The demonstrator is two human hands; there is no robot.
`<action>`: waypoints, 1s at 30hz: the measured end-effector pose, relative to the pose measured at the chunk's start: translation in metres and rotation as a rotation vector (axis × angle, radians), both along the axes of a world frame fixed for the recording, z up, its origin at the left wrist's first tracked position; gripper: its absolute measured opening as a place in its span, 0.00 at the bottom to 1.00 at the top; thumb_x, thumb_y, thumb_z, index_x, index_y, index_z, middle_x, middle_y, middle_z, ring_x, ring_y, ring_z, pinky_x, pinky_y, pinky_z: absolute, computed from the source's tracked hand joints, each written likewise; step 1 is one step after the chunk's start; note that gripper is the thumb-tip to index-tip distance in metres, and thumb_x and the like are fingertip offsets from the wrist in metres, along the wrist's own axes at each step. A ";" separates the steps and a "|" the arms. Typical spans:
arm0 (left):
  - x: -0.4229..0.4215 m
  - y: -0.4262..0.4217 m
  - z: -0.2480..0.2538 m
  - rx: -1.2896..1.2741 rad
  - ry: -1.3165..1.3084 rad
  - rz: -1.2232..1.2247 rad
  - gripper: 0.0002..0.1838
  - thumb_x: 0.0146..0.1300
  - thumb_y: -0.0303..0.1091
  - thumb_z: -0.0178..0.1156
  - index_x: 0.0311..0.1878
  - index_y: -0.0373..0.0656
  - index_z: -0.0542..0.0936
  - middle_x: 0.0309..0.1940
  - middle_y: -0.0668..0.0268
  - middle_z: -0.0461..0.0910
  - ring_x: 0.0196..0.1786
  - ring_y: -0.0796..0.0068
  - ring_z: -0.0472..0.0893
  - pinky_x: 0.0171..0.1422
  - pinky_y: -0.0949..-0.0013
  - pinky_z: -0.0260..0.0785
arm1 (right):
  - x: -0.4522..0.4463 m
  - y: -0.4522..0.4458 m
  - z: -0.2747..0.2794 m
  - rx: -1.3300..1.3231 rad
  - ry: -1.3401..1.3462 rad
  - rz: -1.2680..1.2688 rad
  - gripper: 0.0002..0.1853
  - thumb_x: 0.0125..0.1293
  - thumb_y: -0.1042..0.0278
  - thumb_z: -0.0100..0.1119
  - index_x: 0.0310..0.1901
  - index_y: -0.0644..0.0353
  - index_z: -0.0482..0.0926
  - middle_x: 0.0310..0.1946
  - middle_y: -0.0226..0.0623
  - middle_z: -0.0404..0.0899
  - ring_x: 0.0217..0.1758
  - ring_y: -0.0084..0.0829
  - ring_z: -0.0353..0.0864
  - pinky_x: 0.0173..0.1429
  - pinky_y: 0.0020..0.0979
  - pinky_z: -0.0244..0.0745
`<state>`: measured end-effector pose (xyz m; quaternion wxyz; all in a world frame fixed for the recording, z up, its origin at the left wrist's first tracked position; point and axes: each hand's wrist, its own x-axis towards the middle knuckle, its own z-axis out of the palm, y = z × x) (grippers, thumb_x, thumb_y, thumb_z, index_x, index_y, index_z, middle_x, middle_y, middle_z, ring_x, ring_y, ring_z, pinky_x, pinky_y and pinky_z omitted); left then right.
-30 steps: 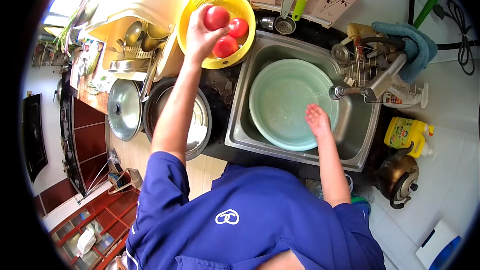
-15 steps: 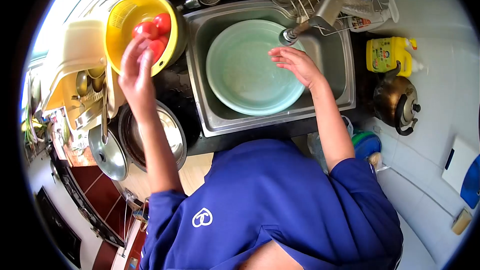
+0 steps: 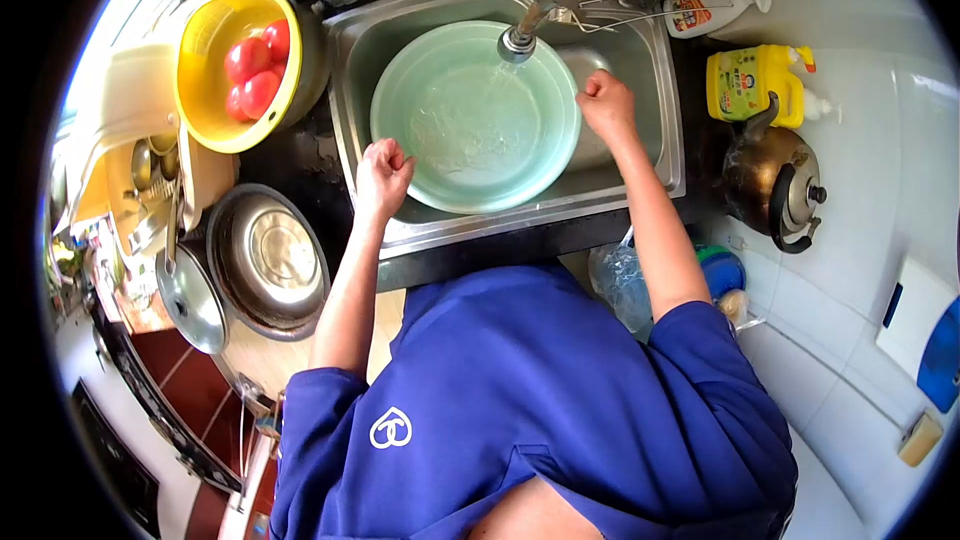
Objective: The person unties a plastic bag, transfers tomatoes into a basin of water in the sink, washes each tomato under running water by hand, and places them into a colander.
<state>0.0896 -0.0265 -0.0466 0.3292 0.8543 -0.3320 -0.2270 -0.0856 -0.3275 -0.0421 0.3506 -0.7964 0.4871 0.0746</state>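
Note:
A pale green basin (image 3: 450,175) with water in it sits in the steel sink (image 3: 655,155) under the faucet (image 3: 517,43), and water runs into it. My left hand (image 3: 384,178) is closed at the basin's lower left rim. On the right rim, my right hand (image 3: 606,105) is closed too, with its fingers curled at the edge. The basin's rim under the fingers is partly hidden. Several red tomatoes (image 3: 258,70) lie in the yellow bowl (image 3: 205,55) left of the sink.
A metal pot (image 3: 268,260) and a glass lid (image 3: 192,305) stand at the lower left, near a dish rack (image 3: 150,150). On the right are a yellow detergent jug (image 3: 750,85), a kettle (image 3: 772,180) and a spray bottle (image 3: 720,8). A wire rack (image 3: 640,12) hangs behind the faucet.
My left hand has left the tomatoes in the yellow bowl and moved right to the basin. My right hand has closed at the basin's right rim. The view has shifted.

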 end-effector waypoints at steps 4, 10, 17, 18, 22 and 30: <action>-0.024 0.020 0.002 0.019 0.003 -0.038 0.21 0.38 0.19 0.53 0.42 0.43 0.73 0.46 0.57 0.72 0.51 0.56 0.70 0.57 0.61 0.62 | -0.024 -0.008 -0.020 -0.165 -0.377 0.089 0.32 0.52 0.57 0.64 0.57 0.62 0.66 0.49 0.43 0.73 0.47 0.32 0.77 0.48 0.30 0.72; -0.071 0.040 0.000 0.013 0.229 0.050 0.32 0.46 0.24 0.59 0.60 0.48 0.68 0.60 0.57 0.66 0.61 0.58 0.67 0.65 0.62 0.59 | -0.006 -0.056 -0.015 0.109 -0.675 -0.310 0.33 0.59 0.53 0.58 0.60 0.67 0.60 0.40 0.41 0.78 0.35 0.30 0.81 0.48 0.29 0.72; -0.074 0.072 -0.019 -0.095 0.507 0.290 0.23 0.55 0.23 0.58 0.57 0.41 0.72 0.50 0.62 0.76 0.49 0.72 0.76 0.56 0.69 0.67 | 0.018 -0.078 0.001 -0.067 -0.430 -0.105 0.18 0.61 0.53 0.50 0.41 0.59 0.79 0.24 0.42 0.81 0.28 0.36 0.82 0.35 0.36 0.74; -0.073 0.076 -0.020 -0.111 0.523 0.314 0.22 0.56 0.23 0.57 0.56 0.40 0.72 0.50 0.61 0.76 0.50 0.73 0.75 0.56 0.70 0.66 | 0.015 -0.080 -0.004 -0.083 -0.431 -0.105 0.17 0.61 0.54 0.50 0.40 0.59 0.79 0.24 0.41 0.81 0.28 0.36 0.81 0.35 0.37 0.74; -0.075 0.080 -0.021 -0.156 0.604 0.426 0.19 0.59 0.24 0.57 0.55 0.37 0.72 0.51 0.60 0.75 0.52 0.74 0.74 0.57 0.72 0.65 | 0.022 -0.093 -0.027 -0.146 -0.489 -0.070 0.16 0.62 0.56 0.49 0.35 0.59 0.80 0.21 0.40 0.80 0.27 0.35 0.81 0.33 0.37 0.73; -0.074 0.065 -0.009 -0.178 0.635 0.464 0.18 0.59 0.27 0.57 0.54 0.37 0.73 0.49 0.61 0.76 0.49 0.72 0.76 0.52 0.73 0.67 | 0.037 -0.117 -0.017 -0.286 -0.483 -0.048 0.15 0.60 0.56 0.52 0.29 0.61 0.79 0.20 0.43 0.78 0.25 0.42 0.78 0.33 0.40 0.71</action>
